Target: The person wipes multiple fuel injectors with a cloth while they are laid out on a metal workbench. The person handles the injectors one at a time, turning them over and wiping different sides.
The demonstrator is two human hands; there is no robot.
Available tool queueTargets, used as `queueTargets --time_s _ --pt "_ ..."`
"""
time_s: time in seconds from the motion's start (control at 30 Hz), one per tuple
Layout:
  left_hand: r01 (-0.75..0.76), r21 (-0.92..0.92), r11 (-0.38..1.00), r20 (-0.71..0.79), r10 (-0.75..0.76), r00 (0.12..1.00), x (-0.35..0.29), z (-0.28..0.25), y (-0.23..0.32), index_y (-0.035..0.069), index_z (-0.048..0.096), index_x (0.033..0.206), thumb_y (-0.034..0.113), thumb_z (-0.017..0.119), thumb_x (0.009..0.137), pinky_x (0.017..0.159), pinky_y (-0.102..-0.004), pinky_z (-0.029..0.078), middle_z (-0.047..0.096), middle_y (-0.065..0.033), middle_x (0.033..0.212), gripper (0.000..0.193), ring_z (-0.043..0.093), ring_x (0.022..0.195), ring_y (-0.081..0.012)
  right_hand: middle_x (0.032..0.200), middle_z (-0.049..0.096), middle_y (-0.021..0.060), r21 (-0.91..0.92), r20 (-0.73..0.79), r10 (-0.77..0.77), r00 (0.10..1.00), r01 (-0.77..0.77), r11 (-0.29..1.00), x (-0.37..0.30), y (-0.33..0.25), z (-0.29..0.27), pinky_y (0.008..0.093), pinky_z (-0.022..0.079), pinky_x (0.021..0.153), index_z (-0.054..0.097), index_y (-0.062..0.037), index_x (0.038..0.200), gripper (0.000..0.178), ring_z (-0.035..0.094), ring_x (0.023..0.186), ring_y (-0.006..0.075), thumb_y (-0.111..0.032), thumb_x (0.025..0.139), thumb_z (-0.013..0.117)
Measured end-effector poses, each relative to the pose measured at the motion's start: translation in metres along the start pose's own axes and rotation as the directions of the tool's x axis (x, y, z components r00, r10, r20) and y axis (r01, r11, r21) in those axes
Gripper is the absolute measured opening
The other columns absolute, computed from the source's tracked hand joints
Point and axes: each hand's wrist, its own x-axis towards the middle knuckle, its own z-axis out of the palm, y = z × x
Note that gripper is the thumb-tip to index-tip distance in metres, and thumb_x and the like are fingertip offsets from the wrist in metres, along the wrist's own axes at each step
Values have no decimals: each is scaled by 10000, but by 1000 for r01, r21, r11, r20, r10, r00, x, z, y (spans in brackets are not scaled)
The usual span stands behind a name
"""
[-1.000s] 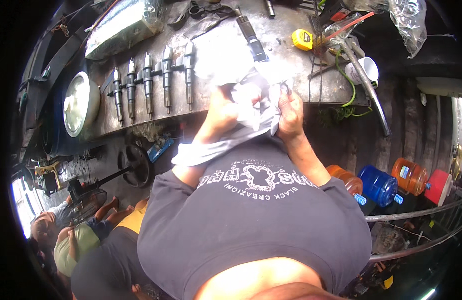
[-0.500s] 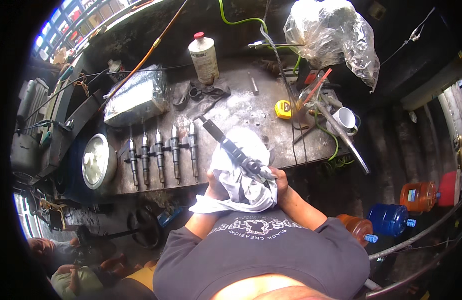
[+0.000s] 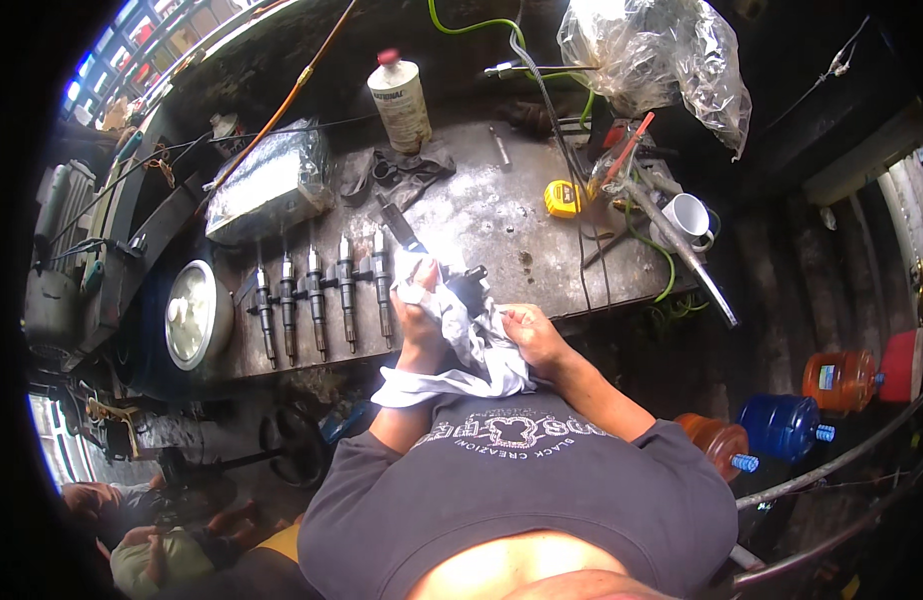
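A dark fuel injector [image 3: 402, 226] points up and away over the bench edge, its lower part wrapped in a white cloth [image 3: 474, 338]. My left hand [image 3: 418, 318] is closed round the wrapped injector. To its right, my right hand [image 3: 534, 336] pinches a bunch of the same cloth near the injector's side stub. The cloth hides much of the injector's body, and one end of it drapes over my left forearm. Left of my hands, several similar fuel injectors [image 3: 317, 305] lie in a row on the metal workbench [image 3: 502, 225].
A pot lid [image 3: 197, 313] lies at the bench's left. Farther back are a plastic-wrapped box [image 3: 272, 180], a bottle [image 3: 402, 108] and black straps [image 3: 397, 178]. Toward the right are a yellow tape measure [image 3: 562, 198], a metal pipe [image 3: 687, 250], a white mug [image 3: 688, 217] and hanging cables.
The injector has tilted and sunk deeper into the cloth. My left hand has moved up round it, while my right hand has shifted slightly lower and left, gripping cloth.
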Motion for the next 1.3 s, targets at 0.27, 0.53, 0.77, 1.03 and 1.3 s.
queueTargets --time_s 0.27,0.53,0.77,1.03,1.3 --pt "-391 415 821 99 387 917 -2 8 12 -32 633 846 49 588 805 571 -267 449 628 -58 743 101 567 639 -127 834 594 43 -561 -211 -276 938 115 819 -7 -25 -4 240 440 685 560 -15 988 265 519 734 94 -83 761 679" --pt "-423 453 785 131 411 902 4 7 1 -12 629 827 116 570 849 527 -304 440 619 -49 693 142 572 602 -149 866 602 113 -725 -83 -369 926 198 659 -8 -42 42 303 476 639 492 -9 1092 409 585 738 166 -101 740 678" --pt "-445 535 718 220 390 894 -1 28 22 32 525 577 574 393 904 440 -264 361 524 -29 559 647 493 464 -135 940 542 72 -178 7 -172 985 170 969 5 -11 27 249 452 519 281 -41 1271 595 540 648 129 -140 811 645" --pt "118 -494 861 312 49 949 21 -33 27 7 545 950 640 366 872 548 -293 502 609 -76 770 662 608 663 -168 1065 513 55 34 -83 -264 961 267 963 -5 -15 13 237 450 756 367 -62 1199 604 515 910 112 -8 725 736" --pt "155 -514 844 168 -79 983 -8 31 36 19 565 975 278 600 868 704 -347 505 620 -100 846 282 611 747 -224 1096 494 69 -407 -195 -218 956 124 905 -9 -15 35 307 412 913 360 -17 1188 703 467 1034 120 38 626 778"
